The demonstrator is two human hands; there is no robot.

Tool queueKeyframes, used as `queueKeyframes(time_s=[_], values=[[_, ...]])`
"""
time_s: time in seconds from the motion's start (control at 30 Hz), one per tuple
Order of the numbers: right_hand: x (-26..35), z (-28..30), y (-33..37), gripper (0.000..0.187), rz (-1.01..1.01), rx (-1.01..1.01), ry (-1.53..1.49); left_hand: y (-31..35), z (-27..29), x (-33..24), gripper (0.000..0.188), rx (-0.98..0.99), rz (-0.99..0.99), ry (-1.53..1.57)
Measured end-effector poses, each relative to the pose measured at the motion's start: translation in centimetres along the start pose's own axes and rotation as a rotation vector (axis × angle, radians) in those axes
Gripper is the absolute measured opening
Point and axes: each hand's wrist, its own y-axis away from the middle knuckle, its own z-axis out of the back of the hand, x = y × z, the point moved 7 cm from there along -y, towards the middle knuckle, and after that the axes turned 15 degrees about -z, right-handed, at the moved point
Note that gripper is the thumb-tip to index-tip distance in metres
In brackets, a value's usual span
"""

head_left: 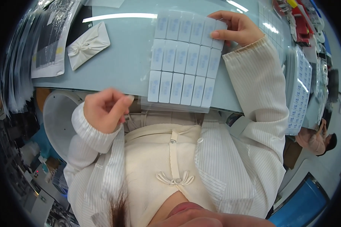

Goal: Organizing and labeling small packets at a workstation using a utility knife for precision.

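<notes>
A sheet of white rectangular labels [182, 56] with pale blue print lies on the glass-topped table, its near edge reaching over the table's front edge. Clear film shows around its border. My right hand [240, 29] grips the far right corner, thumb on top and the other fingers curled at the edge. My left hand [105, 110] hovers by the table's front edge, left of the sheet and apart from it. Its fingers are curled with the thumb pressed against them; whatever they may hold is hidden.
A knotted white plastic packet [89, 46] lies left on the table [129, 49]. Clear plastic sleeves [24, 64] are stacked at far left. Below stands a white bin [60, 121]. Another stack of printed sheets [300, 89] sits at right, with a person [310, 140] beyond.
</notes>
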Motion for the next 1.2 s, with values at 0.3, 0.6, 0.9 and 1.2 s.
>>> queueKeyframes(time_s=[0.3, 0.6, 0.9, 1.2], values=[[-0.5, 0.7, 0.1, 0.051, -0.009, -0.036, 0.054, 1.0, -4.8, 3.7, 0.022, -0.026, 0.056, 0.45], [-0.6, 1.0, 0.7, 0.048, -0.004, -0.151, 0.078, 0.6, -5.2, 3.4, 0.017, -0.119, 0.112, 0.381], [0.5, -0.6, 1.1, 0.044, -0.008, 0.107, -0.376, 0.7, -5.1, 3.5, 0.017, -0.125, 0.139, 0.364], [0.4, -0.5, 1.5, 0.05, -0.138, 0.016, -0.434, 0.7, -5.2, 3.4, 0.015, -0.107, 0.119, 0.35]])
